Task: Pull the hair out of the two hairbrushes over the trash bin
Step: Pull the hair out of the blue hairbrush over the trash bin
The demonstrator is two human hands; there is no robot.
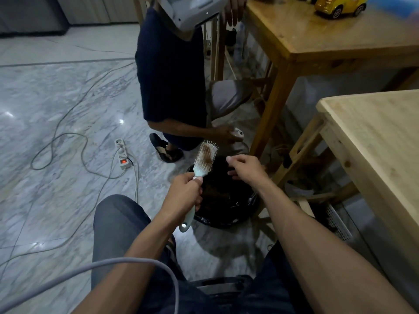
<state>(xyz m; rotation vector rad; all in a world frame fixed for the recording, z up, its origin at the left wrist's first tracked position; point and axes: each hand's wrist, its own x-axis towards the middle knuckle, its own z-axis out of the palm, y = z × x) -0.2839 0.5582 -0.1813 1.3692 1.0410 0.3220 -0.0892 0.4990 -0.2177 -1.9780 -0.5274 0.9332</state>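
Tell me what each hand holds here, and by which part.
The left hand grips the hairbrush by its handle, over the trash bin. The right hand holds nothing visible.

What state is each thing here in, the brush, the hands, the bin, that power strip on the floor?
hairbrush: held upright by its handle, brownish hair matted in the bristles
left hand: closed around the brush handle
right hand: empty, fingers loosely curled, over the bin
trash bin: open, lined with a black bag
power strip: switch glowing red, plugs in
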